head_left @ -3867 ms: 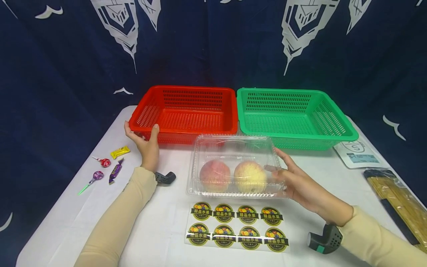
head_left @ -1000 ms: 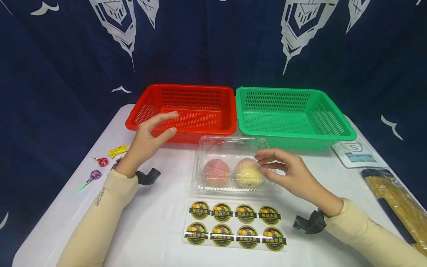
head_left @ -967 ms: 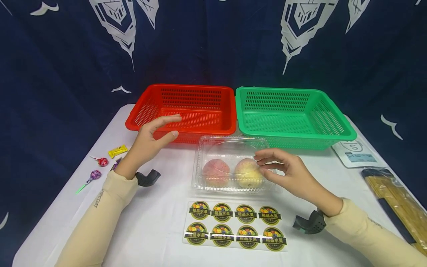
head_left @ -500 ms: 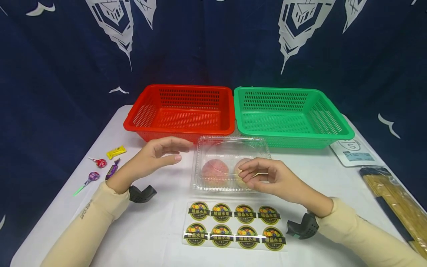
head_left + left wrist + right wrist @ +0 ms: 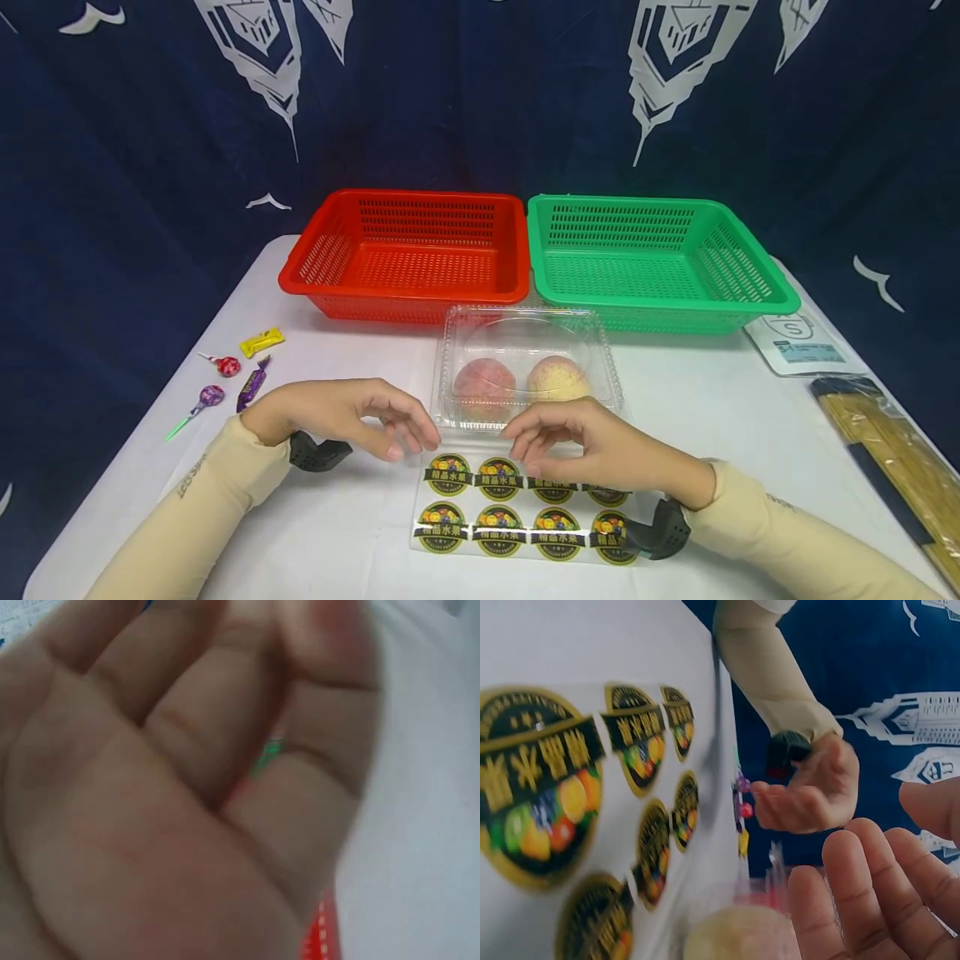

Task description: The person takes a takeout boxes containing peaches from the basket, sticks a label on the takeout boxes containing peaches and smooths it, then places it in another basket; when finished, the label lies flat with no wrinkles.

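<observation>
— Navy cloth (image 5: 465, 100) printed with white towers is hanging behind a white table (image 5: 345, 525). What are you grasping?

— Nothing. Both hands are hovering released, fingers loosely bent. My left hand (image 5: 341, 412) is hanging near the far left corner of a sticker sheet (image 5: 472, 500); my right hand (image 5: 600, 446) is partly covering its far row from the head view.

— Is either touching it?

— I cannot tell.

— Where is the sheet resting?

— It is lying on the table before me, showing round labels in two rows. Just beyond, a clear box (image 5: 525, 329) is enclosing two fruits (image 5: 484, 387), one reddish, one mostly yellow. Behind that, a red basket (image 5: 375, 308) and a green basket (image 5: 667, 319) are standing side by side. Wrapped sweets (image 5: 262, 342) are lying at the left.
</observation>
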`<state>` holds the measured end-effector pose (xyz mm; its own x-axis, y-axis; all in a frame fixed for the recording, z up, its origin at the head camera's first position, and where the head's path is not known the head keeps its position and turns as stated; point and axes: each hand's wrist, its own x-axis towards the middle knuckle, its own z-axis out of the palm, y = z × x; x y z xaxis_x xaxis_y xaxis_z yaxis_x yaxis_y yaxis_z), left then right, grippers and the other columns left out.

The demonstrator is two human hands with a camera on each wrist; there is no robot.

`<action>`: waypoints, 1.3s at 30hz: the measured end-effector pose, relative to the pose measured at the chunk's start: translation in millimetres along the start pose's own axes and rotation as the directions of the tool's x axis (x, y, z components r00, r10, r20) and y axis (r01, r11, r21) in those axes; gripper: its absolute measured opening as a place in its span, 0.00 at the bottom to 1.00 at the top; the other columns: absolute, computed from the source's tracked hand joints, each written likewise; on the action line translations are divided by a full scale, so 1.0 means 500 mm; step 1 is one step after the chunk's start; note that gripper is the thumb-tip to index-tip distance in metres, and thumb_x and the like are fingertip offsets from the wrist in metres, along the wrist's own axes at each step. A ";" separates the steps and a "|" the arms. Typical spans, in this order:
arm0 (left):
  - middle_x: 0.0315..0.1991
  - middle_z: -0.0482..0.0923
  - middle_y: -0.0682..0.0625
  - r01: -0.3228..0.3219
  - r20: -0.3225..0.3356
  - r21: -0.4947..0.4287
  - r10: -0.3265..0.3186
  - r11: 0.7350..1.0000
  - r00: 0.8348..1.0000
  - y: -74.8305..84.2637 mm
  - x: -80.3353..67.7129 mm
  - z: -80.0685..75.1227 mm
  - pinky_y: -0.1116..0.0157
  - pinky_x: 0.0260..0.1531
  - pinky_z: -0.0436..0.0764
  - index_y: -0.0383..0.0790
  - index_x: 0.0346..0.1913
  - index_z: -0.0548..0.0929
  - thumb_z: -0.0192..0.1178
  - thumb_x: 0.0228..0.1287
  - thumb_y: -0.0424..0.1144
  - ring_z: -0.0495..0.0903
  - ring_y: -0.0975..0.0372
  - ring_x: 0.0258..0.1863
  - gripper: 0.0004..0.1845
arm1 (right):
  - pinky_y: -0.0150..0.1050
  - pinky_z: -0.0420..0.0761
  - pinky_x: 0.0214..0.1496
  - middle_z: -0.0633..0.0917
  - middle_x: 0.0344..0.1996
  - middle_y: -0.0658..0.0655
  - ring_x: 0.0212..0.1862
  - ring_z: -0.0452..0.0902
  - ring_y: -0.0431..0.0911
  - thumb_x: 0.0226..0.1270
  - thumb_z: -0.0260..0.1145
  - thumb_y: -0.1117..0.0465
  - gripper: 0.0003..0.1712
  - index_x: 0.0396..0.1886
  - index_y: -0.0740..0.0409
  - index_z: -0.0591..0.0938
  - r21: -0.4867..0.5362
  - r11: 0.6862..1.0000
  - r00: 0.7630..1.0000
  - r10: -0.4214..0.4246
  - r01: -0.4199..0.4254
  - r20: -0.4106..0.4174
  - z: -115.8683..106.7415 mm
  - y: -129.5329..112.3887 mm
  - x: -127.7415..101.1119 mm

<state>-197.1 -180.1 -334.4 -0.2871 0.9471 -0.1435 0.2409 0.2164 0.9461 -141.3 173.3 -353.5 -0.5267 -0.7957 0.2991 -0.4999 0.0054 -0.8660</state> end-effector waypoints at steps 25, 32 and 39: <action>0.49 0.87 0.48 0.270 -0.078 -0.007 -0.270 0.963 0.960 -0.066 0.025 0.015 0.72 0.53 0.79 0.18 0.68 0.75 0.66 0.72 0.31 0.83 0.68 0.47 0.27 | 0.36 0.90 0.45 0.90 0.43 0.58 0.43 0.84 0.32 0.75 0.69 0.71 0.20 0.65 0.70 0.82 0.013 0.980 0.976 0.197 -0.200 0.095 0.100 0.081 0.021; 0.46 0.85 0.51 0.247 -0.043 -0.071 -0.250 0.966 0.967 -0.081 0.038 0.025 0.73 0.50 0.79 0.17 0.65 0.77 0.64 0.71 0.29 0.80 0.68 0.44 0.25 | 0.35 0.90 0.42 0.90 0.41 0.55 0.39 0.83 0.31 0.75 0.69 0.72 0.26 0.70 0.66 0.78 -0.032 0.986 0.985 0.167 -0.166 0.052 0.104 0.099 0.020; 0.41 0.82 0.56 0.260 -0.038 -0.123 -0.266 0.958 0.963 -0.082 0.049 0.037 0.75 0.34 0.75 0.19 0.62 0.80 0.64 0.71 0.28 0.75 0.69 0.36 0.20 | 0.31 0.85 0.37 0.88 0.34 0.51 0.34 0.76 0.29 0.72 0.66 0.76 0.33 0.76 0.67 0.73 -0.125 0.989 0.997 0.075 -0.076 -0.007 0.114 0.118 0.021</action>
<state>-196.6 -161.5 -382.2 -0.3756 0.8456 -0.3793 0.0419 0.4244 0.9045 -137.3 130.8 -424.3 -0.5678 -0.7886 0.2360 -0.5409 0.1413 -0.8292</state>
